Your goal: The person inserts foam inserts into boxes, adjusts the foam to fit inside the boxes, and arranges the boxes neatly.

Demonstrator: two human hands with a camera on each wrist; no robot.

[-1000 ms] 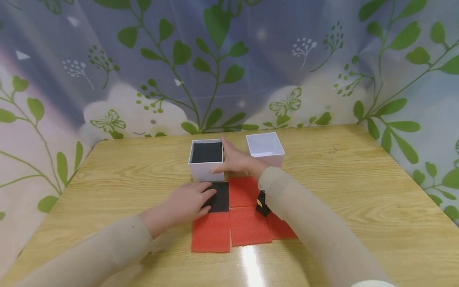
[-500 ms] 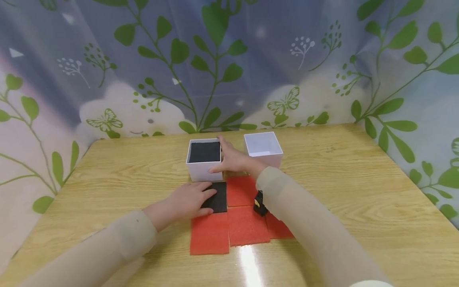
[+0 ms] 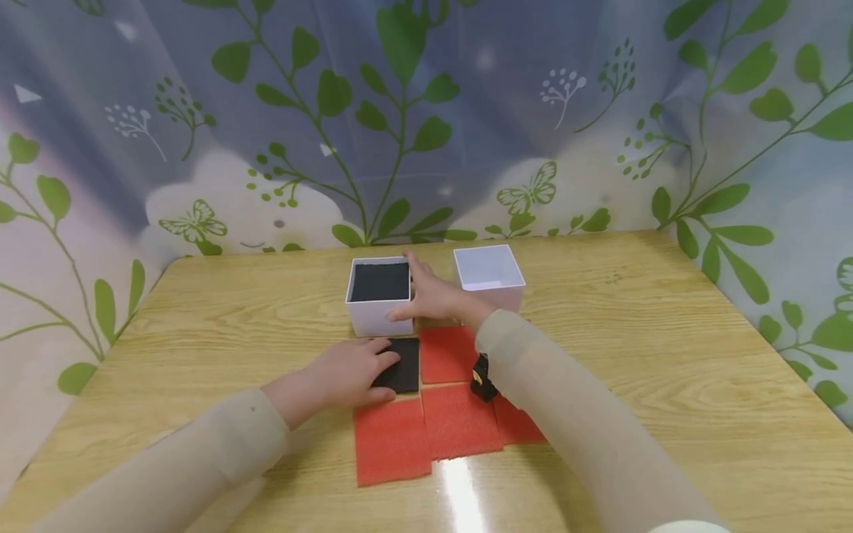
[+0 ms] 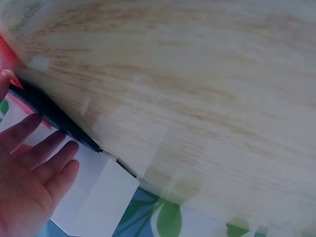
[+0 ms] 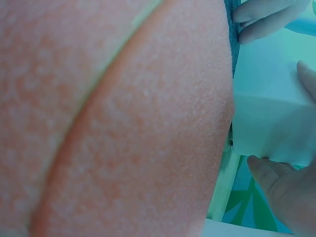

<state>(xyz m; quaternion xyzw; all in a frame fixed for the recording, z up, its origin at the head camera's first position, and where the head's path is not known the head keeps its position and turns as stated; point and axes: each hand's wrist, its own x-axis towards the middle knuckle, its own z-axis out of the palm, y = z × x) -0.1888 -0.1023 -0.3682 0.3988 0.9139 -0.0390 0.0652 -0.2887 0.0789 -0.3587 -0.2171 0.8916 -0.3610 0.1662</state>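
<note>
Shifted toward you and turned slightly askew since the frame before, the lower-left red square (image 3: 392, 444) had parted from the black square (image 3: 405, 374), which lay on the table (image 3: 633, 355) under your left grip (image 3: 349, 374). You had spread that grip's fingers across the black square's left part, thumb down by its near edge; whether they pinched it could not be told. Your right grip (image 3: 436, 292) was clamped on the left white box (image 3: 369, 318), thumb on the front wall and fingers toward the back, with a black sheet (image 3: 381, 283) filling most of the opening. The second white box (image 3: 508, 298) stood just beyond your right wrist.

Your likeliest trouble lay at the left thumb: so close to the red square, a scrape for the edge could have knocked that piece farther from the middle red square (image 3: 460, 420). Had your fingertips caught only one edge, the thin black square could have bent or slipped loose. Your right sleeve (image 3: 573, 407) hung over the rightmost red square (image 3: 518, 423), and a dip of the black wrist device (image 3: 483, 381) could have dragged its neighbours. An uneven squeeze could have nudged the box you held.
</note>
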